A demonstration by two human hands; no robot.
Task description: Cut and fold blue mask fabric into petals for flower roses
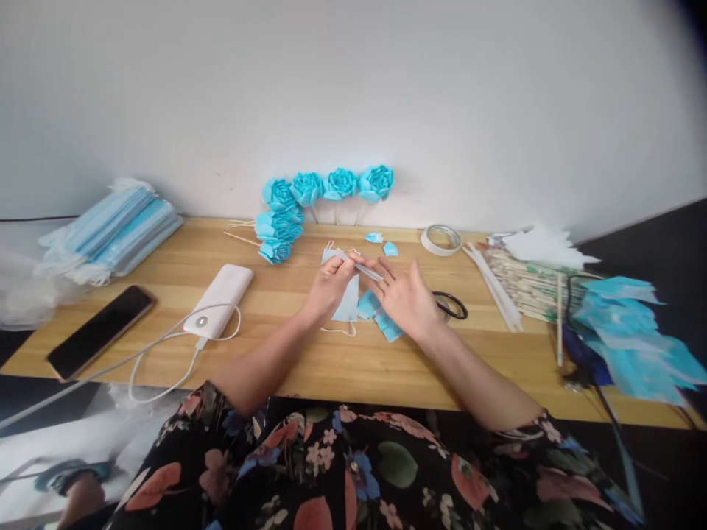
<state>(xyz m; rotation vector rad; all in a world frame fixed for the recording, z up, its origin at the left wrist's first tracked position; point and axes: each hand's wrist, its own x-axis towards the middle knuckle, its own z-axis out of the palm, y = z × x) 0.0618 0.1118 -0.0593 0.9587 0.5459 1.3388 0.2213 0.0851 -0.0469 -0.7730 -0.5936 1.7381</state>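
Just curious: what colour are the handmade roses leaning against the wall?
The roses are light turquoise blue, clearest in the head view.

Home craft desk [166, 276]; paper roses [331, 188]

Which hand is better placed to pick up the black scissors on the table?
Right. The right hand, open, lies directly beside the scissors, while the left hand is farther off and pinches a thin strip over the blue mask.
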